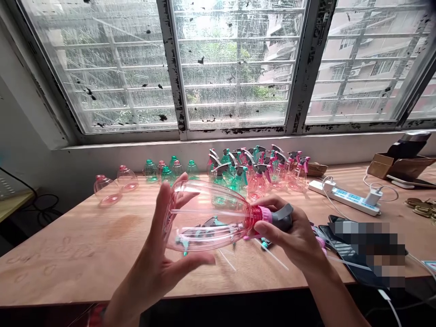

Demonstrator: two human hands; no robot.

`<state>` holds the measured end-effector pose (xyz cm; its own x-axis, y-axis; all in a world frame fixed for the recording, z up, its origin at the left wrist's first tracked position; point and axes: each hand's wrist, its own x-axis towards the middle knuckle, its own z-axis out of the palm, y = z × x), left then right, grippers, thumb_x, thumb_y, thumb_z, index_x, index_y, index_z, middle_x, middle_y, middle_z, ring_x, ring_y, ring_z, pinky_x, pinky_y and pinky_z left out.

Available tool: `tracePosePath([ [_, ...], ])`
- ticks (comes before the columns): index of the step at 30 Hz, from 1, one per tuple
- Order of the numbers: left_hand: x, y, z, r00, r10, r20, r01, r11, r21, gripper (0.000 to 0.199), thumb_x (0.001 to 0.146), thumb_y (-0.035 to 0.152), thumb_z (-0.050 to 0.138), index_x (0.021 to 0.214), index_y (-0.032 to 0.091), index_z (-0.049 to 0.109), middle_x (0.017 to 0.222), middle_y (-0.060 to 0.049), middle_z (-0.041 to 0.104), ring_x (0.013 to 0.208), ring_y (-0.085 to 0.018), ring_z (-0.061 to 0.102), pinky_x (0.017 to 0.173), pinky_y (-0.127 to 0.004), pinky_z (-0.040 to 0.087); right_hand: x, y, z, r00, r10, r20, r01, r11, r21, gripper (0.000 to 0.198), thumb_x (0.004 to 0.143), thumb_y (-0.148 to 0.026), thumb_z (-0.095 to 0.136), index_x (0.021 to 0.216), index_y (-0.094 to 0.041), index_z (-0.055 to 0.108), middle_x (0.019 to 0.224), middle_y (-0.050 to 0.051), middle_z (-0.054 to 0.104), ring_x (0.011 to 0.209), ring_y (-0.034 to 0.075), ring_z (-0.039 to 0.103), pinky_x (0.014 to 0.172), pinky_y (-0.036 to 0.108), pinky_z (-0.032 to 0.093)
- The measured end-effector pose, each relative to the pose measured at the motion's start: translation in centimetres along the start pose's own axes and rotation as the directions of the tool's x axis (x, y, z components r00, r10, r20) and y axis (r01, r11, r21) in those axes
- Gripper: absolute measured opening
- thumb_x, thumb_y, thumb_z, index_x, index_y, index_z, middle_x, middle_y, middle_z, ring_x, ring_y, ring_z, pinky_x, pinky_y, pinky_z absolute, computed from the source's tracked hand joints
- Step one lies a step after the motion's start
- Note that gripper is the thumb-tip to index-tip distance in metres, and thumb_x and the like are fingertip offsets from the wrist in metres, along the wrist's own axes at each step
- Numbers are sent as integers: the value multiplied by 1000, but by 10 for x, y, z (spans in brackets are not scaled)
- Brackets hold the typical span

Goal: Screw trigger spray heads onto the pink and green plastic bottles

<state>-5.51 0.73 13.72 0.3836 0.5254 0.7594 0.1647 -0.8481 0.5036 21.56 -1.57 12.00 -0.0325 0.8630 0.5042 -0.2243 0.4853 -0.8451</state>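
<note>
A clear pink spray bottle lies sideways in the air above the table, its base to the left. My left hand cups the base end, thumb below and fingers around the far side. At the neck, my right hand is closed around the pink collar and the dark grey spray head. A thin straw runs along the inside of the bottle. Behind and under it, partly hidden, lie loose teal-and-grey spray heads with white dip tubes on the wood.
Several spray bottles with heads stand near the wall. Headless green and pink bottles stand left of them, two pink ones farther left. On the right are a power strip, phones and a cardboard box.
</note>
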Motion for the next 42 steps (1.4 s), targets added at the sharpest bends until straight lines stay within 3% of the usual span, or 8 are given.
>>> tracePosePath([
  [4, 1, 9, 4, 995, -63, -76, 63, 998, 2, 112, 86, 57, 84, 172, 40, 15, 179, -5, 27, 164, -35, 30, 135, -55, 28, -3, -2, 1, 997, -72, -39, 67, 992, -104, 28, 82, -34, 95, 104, -25, 81, 76, -2, 74, 61, 12, 65, 53, 17, 52],
  [12, 0, 10, 3, 999, 31, -22, -30, 998, 54, 102, 97, 14, 74, 171, 48, 12, 179, -1, 26, 166, -30, 27, 135, -56, 25, 1, -2, 0, 999, -28, -21, 28, 999, -15, 23, 87, -36, 91, 103, -26, 79, 74, -2, 76, 64, 14, 73, 59, 18, 59],
  [16, 1, 15, 3, 999, -24, -49, 28, 997, 74, 116, 90, 36, 86, 172, 43, 5, 178, -6, 30, 163, -35, 32, 134, -55, 30, -2, -4, 1, 998, -57, -27, 55, 996, -66, 25, 84, -33, 94, 103, -25, 81, 73, -2, 73, 60, 12, 66, 53, 16, 53],
  [19, 0, 16, 2, 994, -89, -65, 91, 996, 25, 105, 89, 52, 82, 172, 38, 20, 179, -7, 29, 162, -36, 34, 135, -55, 26, -2, -5, 2, 999, -51, -8, 51, 997, -51, 26, 83, -32, 94, 104, -25, 81, 75, -2, 74, 60, 12, 66, 53, 17, 54],
  [27, -1, 10, 1, 997, 75, -23, -73, 996, 53, 99, 98, 11, 71, 170, 50, 14, 181, 4, 22, 167, -32, 21, 136, -60, 23, 0, -4, 4, 1000, 7, -22, -4, 993, 118, 28, 84, -38, 93, 103, -23, 79, 72, 0, 79, 59, 17, 76, 58, 24, 66],
  [31, 1, 15, 7, 998, 29, -61, -26, 998, 49, 117, 86, 42, 89, 171, 46, 9, 181, -1, 22, 168, -35, 18, 136, -58, 22, 0, -4, 8, 998, -14, -63, 21, 993, 115, 24, 86, -36, 92, 103, -24, 79, 74, -1, 77, 63, 17, 77, 62, 26, 68],
  [34, 2, 19, 9, 996, -13, -93, 16, 999, 36, 116, 85, 54, 85, 173, 41, 10, 180, -4, 25, 168, -35, 17, 136, -56, 23, 0, -3, 10, 994, -61, -85, 67, 996, 65, 23, 87, -35, 91, 104, -25, 80, 80, -1, 78, 65, 14, 75, 62, 22, 66],
  [42, -2, 17, -3, 1000, 11, -2, -11, 994, 111, 104, 95, 16, 76, 170, 49, 13, 181, 0, 19, 168, -34, 17, 134, -64, 19, 0, -2, 4, 998, -41, -47, 45, 996, 72, 22, 88, -35, 90, 104, -26, 80, 78, -2, 77, 64, 13, 75, 59, 18, 62],
])
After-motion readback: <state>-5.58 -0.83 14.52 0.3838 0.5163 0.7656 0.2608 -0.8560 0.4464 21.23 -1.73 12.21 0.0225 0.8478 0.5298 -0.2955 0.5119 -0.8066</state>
